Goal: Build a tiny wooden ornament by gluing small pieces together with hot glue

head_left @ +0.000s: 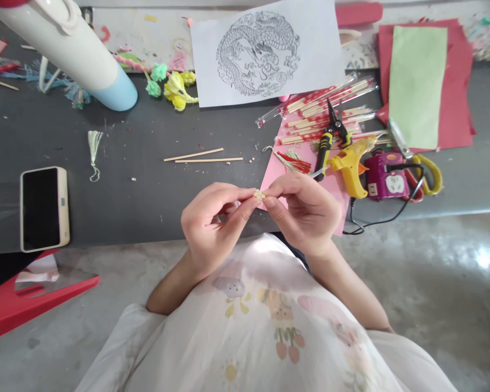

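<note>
Fingertips of both hands meet over the table's front part, pinching a small pale cluster of short wooden stick pieces [259, 195]. My left hand [216, 218] holds its left side between thumb and forefinger. From the right, my right hand [304, 212] pinches the same cluster, partly hiding it. Just beyond the hands lie two thin wooden sticks [208, 160], with tiny cut bits near their right ends. A pink paper sheet [270, 179] lies partly under my right hand. On it rest a red and white tassel [292, 161] and black-and-yellow pliers [323, 152].
A yellow glue gun [351, 169] and a purple power socket [387, 177] with a cord stand right. Behind are packaged sticks [310, 122], a dragon drawing [322, 49] and green paper [418, 87]. A phone [41, 209], pale tassel [93, 149] and white-blue bottle [85, 60] are left.
</note>
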The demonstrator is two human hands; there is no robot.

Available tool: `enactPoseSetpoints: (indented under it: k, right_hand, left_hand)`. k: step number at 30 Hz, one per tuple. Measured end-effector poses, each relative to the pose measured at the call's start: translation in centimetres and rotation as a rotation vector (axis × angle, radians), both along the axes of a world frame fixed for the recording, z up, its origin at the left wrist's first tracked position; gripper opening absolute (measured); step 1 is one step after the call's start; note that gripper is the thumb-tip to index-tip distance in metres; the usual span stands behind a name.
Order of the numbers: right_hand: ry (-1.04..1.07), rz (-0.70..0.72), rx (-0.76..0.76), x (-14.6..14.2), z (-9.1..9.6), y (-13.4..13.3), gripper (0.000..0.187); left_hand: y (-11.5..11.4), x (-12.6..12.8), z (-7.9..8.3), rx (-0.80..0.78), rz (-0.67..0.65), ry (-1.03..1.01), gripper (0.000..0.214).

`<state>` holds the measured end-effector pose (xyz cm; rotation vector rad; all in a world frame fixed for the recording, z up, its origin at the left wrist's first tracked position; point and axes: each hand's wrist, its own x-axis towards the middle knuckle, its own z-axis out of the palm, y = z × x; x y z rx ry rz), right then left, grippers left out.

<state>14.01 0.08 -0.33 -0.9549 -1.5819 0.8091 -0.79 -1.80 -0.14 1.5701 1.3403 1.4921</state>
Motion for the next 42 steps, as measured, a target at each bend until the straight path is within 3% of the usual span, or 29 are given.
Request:
enactPoseSetpoints:
  k: [14, 23, 42]
  right_hand:
    - [-0.009, -0.022, 0.019, -0.05, -0.19, -0.04, 0.006]
    - [0.026, -0.009, 0.018, -0.03, -0.41, -0.04, 0.014]
    - [-0.036, -0.006, 0.013, -0.07, -0.53, -0.11, 0.011]
  left_hand:
    - [-0.11, -0.02, -0.24, -0.041, -0.003, -0.007, 0.008]
    - [-0.07, 0.16, -0.18, -0.02, 0.026, -0.009, 0.007]
    - [-0.03, -0.08, -0.86, 0.033, -0.013, -0.078, 0.013]
